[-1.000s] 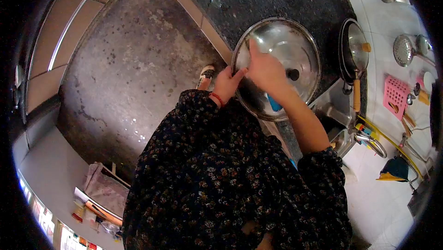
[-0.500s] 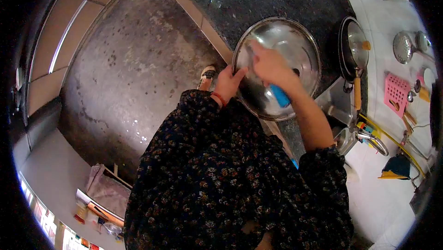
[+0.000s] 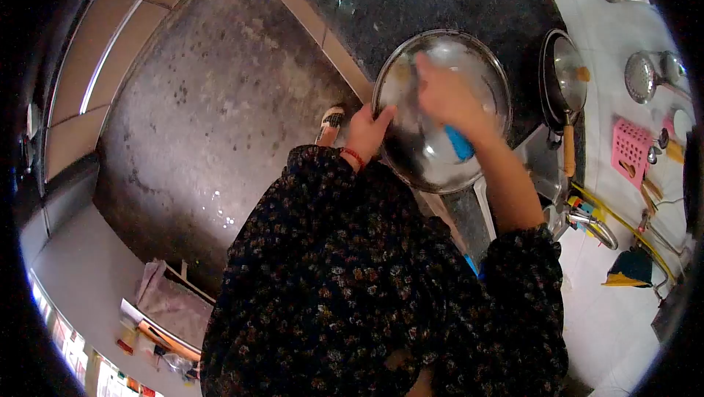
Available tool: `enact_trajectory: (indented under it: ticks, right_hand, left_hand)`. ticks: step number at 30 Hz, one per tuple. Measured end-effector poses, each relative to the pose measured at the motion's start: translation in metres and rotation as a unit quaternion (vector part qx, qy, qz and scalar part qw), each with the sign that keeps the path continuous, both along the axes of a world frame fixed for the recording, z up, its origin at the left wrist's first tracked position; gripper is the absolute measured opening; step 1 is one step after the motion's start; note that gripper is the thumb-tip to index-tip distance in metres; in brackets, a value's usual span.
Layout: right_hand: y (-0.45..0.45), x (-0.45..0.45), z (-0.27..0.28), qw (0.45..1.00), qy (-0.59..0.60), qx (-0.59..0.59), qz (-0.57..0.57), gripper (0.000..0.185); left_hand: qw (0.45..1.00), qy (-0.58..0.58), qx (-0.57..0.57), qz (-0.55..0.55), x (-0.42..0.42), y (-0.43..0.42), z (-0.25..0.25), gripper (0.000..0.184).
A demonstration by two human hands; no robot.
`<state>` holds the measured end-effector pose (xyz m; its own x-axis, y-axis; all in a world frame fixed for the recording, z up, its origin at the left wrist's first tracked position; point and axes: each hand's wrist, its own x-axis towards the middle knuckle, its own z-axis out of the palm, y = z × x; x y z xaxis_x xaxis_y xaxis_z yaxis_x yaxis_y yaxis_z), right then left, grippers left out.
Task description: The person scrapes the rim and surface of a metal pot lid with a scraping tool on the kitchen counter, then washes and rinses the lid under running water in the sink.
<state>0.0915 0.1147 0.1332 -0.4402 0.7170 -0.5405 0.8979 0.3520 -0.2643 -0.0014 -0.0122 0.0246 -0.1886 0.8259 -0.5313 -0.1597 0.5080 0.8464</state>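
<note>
A wide, shiny metal basin (image 3: 493, 82) stands on the dark countertop, with a worn, stained rim. My left hand (image 3: 365, 131) grips the near left edge of it, thumb over the rim and fingers outside. Inside the basin is my right hand (image 3: 451, 100), slightly blurred and closed round a blue object (image 3: 460, 143). One end of this object sticks out behind the palm toward my wrist. Its other end is hidden by my fingers, so its kind is unclear. A yellowish patch (image 3: 400, 72) shows on the basin's inner wall.
Right of the basin, a lidded pan (image 3: 568, 67) with a wooden handle leans by the wall. Nearer are a metal sink (image 3: 541, 166) and faucet (image 3: 592, 221). Ladles, a skimmer (image 3: 641, 76) and a pink holder (image 3: 631, 144) hang on the wall.
My right hand has shifted right and slightly down inside the basin, the blue object moving with it. My left hand stays on the rim, and the basin has barely moved.
</note>
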Motion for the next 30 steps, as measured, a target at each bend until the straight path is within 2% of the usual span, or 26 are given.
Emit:
enact_trajectory:
  ticks: [2, 5, 8, 11, 14, 17, 20, 23, 26, 29, 30]
  right_hand:
    - [-0.032, 0.008, -0.035, 0.984, 0.053, 0.117, 0.125, 0.05]
    - [-0.002, 0.005, -0.006, 1.0, -0.01, 0.019, -0.005, 0.052]
    - [0.001, 0.016, -0.014, 0.998, -0.015, 0.066, 0.015, 0.052]
    - [-0.021, 0.001, -0.005, 0.998, -0.028, 0.001, 0.056, 0.052]
    - [0.007, 0.006, -0.007, 0.999, 0.024, 0.013, -0.025, 0.049]
    - [0.001, 0.001, 0.003, 0.994, -0.027, 0.036, 0.1, 0.047]
    - [0.003, -0.003, -0.007, 0.997, -0.028, -0.062, 0.044, 0.048]
    - [0.03, -0.005, 0.002, 0.996, -0.04, -0.072, -0.024, 0.051]
    - [0.009, 0.004, -0.016, 0.983, -0.019, 0.028, 0.179, 0.051]
    - [0.022, -0.004, 0.0, 0.996, -0.037, -0.03, 0.081, 0.048]
    - [0.026, -0.004, -0.001, 0.995, -0.049, -0.022, 0.087, 0.046]
  left_hand:
    - [0.999, -0.01, 0.015, 0.026, 0.007, -0.005, -0.017, 0.039]
    - [0.997, 0.01, 0.054, 0.045, 0.011, -0.005, -0.029, 0.04]
    - [0.998, 0.037, -0.035, -0.03, 0.002, 0.0, 0.003, 0.044]
    - [0.999, -0.035, 0.013, 0.036, 0.008, 0.001, -0.01, 0.04]
    - [0.998, 0.046, -0.03, 0.027, 0.003, 0.003, 0.013, 0.04]
    - [0.998, 0.05, -0.004, 0.046, 0.008, 0.002, 0.0, 0.04]
    - [0.995, -0.013, 0.038, 0.093, 0.019, -0.002, -0.032, 0.042]
    - [0.997, 0.027, 0.029, 0.07, 0.017, -0.003, -0.025, 0.042]
    - [0.997, 0.047, -0.01, 0.054, 0.01, 0.003, -0.002, 0.041]
    - [0.996, 0.056, 0.023, 0.069, 0.018, 0.0, -0.028, 0.041]
    - [0.996, 0.045, 0.02, 0.071, 0.016, 0.0, -0.025, 0.041]
